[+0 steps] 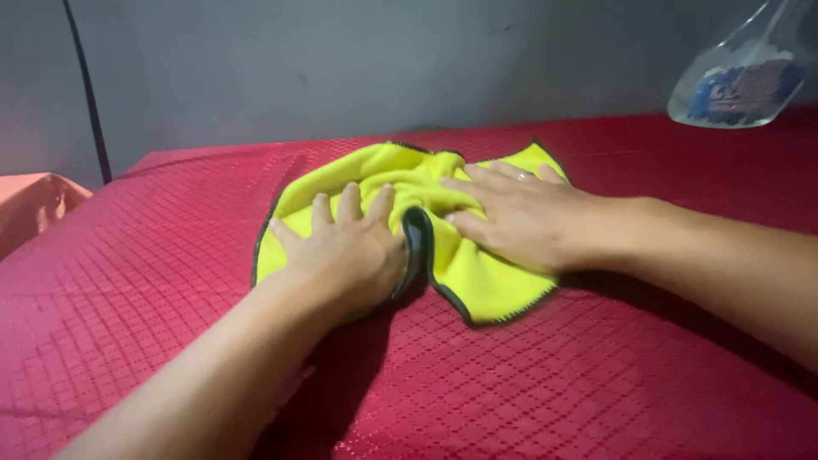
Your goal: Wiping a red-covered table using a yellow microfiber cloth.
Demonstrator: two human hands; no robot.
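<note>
Both hands press flat with fingers spread, grasping nothing: left hand and right hand on the bunched yellow cloth at frame center. Uneven pushing could likely drag the red surface covering into wrinkles.

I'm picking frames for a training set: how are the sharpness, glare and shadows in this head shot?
Head view: slightly soft overall; the yellow microfibre cloth with dark edging and both hands, left and right, are readable. Dark shadows lie under the forearms on the red quilted table cover. The clear plastic bottle at top right is blurred, cropped and catches pale glare.
</note>
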